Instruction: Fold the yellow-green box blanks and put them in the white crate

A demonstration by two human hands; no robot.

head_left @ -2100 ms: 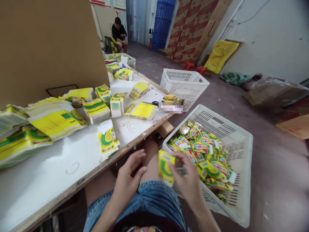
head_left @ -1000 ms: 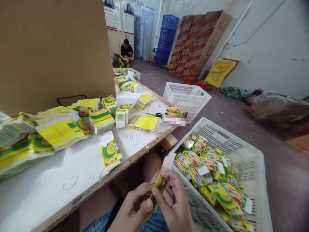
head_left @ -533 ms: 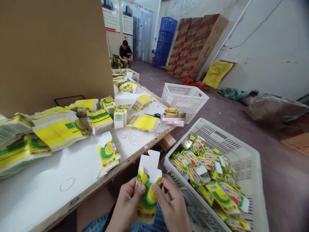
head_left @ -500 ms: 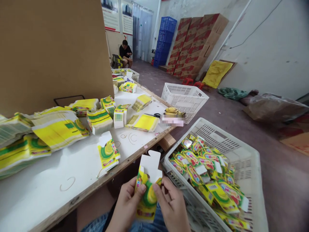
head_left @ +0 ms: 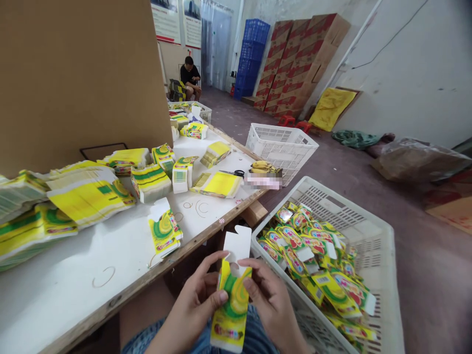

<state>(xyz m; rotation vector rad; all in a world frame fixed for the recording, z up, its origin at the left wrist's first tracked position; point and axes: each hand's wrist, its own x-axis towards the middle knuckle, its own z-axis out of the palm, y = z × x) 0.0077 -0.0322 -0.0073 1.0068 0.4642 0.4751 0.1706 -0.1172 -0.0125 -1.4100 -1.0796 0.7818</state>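
Between my hands, above my lap, is a small yellow and green carton (head_left: pixel 233 307) with its long white top flap standing up. My left hand (head_left: pixel 201 295) grips its left side, thumb on the front and index finger at the side flap near the top. On the right edge, my right hand (head_left: pixel 269 297) holds it with the thumb on the front and the index finger at the right flap. A few flat cartons (head_left: pixel 164 228) of the same print lie at the table edge. To my right, a white crate (head_left: pixel 376 265) holds many printed cartons (head_left: pixel 317 246).
The white table (head_left: pixel 70 290) has a wooden edge and bears stacks of flat cartons (head_left: pixel 92 196), scissors (head_left: pixel 239 173) and bananas (head_left: pixel 262 167). A large cardboard panel (head_left: pixel 81 73) stands at left. Another white crate (head_left: pixel 282 147) is beyond the table. A person (head_left: pixel 190 78) sits far back.
Both index fingers have moved up to the carton's side flaps at the top. The carton has shifted slightly right and shows more of its front.
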